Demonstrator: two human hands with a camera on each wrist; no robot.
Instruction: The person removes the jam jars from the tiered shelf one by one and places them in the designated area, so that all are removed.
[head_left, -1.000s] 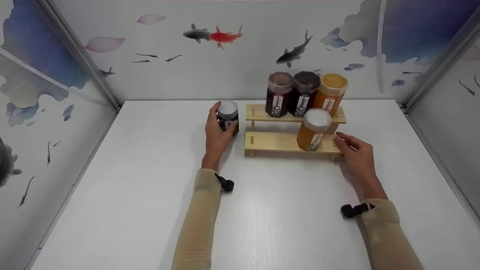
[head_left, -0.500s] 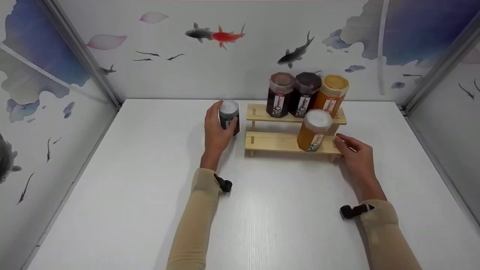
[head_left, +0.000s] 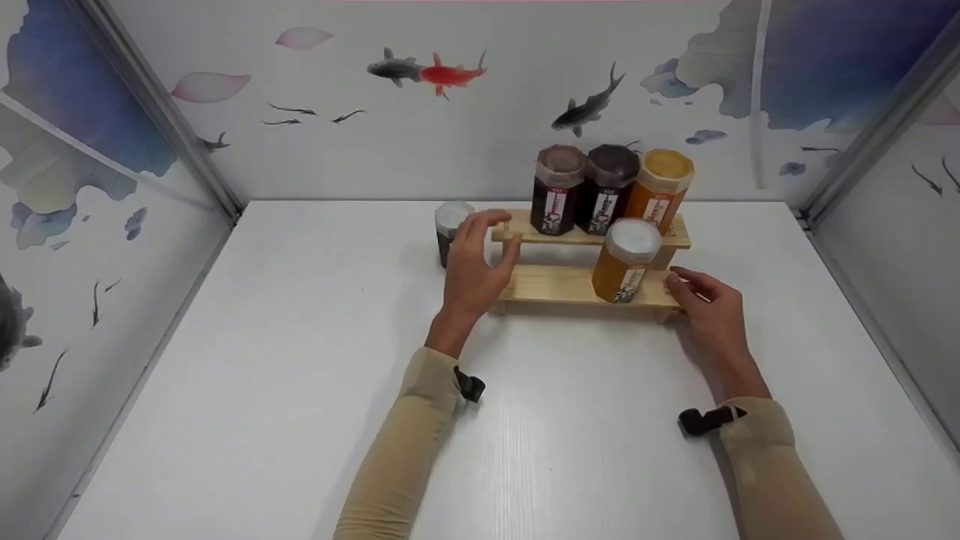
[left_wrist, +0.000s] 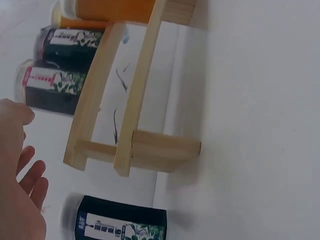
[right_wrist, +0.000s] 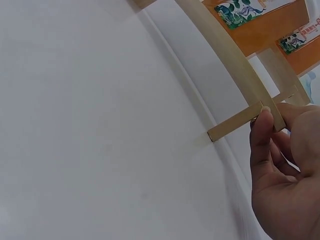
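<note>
The pale wooden two-step rack [head_left: 551, 283] stands on the surface [head_left: 562, 450], its lower right end pinched by the right hand [head_left: 714, 313]. Above sit a brown-lidded dark jar [head_left: 556, 196], black-lidded dark jar [head_left: 606, 196] and yellow-lidded amber jar [head_left: 660, 193]; below, a white-lidded amber jar [head_left: 625, 264]. A white-lidded dark jar [left_wrist: 117, 220] stands upright just beside the rack's left end.

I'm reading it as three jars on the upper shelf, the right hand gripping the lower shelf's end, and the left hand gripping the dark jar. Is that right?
Not quite: the left hand isn't gripping the dark jar; the left wrist view shows a gap between them. Three jars on the upper shelf and the right hand gripping the lower shelf are right.
</note>
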